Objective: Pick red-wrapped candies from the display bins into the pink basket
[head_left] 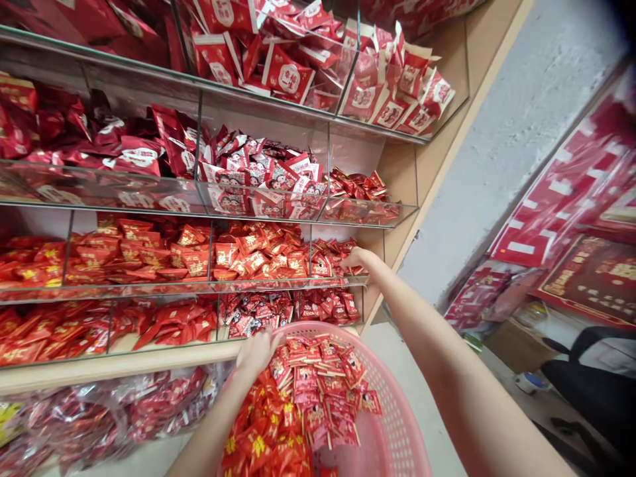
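My left hand [256,351] grips the far rim of a pink plastic basket [397,424], its fingers curled over the edge. The basket holds several red and gold candy packets [308,397]. My right hand [358,260] reaches into the rightmost glass bin [338,283] on the third shelf, among small red wrapped candies [325,265]. Its fingers are bent down into the candies, and whether they hold one is hidden.
Glass-fronted shelves [199,199] with several bins of red packets fill the left. A wooden shelf side [437,165] and a grey wall [507,132] stand to the right. Red boxes [571,218] lean at the far right. Bagged candies [99,411] lie below.
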{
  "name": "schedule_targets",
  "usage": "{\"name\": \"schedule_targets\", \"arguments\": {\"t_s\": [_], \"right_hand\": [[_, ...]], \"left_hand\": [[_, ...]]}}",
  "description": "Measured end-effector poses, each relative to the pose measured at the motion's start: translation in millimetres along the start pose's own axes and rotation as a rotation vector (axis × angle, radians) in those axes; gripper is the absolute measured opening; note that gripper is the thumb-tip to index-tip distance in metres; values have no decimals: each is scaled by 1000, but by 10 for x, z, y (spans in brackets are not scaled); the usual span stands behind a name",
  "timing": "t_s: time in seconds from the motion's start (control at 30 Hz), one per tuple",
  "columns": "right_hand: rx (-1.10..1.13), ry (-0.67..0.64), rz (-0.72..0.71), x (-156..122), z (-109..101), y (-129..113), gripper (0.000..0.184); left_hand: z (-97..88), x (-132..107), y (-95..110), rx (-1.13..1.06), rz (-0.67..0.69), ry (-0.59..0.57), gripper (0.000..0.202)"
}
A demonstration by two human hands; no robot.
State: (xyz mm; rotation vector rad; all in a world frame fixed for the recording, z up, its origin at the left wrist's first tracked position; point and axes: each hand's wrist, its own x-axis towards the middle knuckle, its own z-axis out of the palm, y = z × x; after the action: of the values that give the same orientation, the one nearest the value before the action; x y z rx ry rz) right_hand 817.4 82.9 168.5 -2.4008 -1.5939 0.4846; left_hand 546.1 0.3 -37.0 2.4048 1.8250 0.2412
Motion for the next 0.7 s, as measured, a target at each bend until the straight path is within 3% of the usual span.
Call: {"name": "schedule_targets", "arguments": {"t_s": [0.13,0.23,0.3,0.47,0.6,0.7], "right_hand": [[112,18,-64,-322,-213,53,52],[338,12,-278,-727,-265,209,54],[505,-100,-443,-1024,-161,363,51],[487,-411,-551,-1445,564,754,66],[344,-402,-614,-1407,1199,960,72],[284,-418,-644,-1391,1508,1080,76]], "left_hand": [[-24,-8,6,6,-8,-8,52],[-30,-11,11,-3,-4,6,53],[-28,-10,12,-11,-4,3,53],[-26,-6,15,-11,-13,-6,55],[-34,-11,25,-13,-15,-22,54],[-41,-16,29,-3,-6,-26,52]]}}
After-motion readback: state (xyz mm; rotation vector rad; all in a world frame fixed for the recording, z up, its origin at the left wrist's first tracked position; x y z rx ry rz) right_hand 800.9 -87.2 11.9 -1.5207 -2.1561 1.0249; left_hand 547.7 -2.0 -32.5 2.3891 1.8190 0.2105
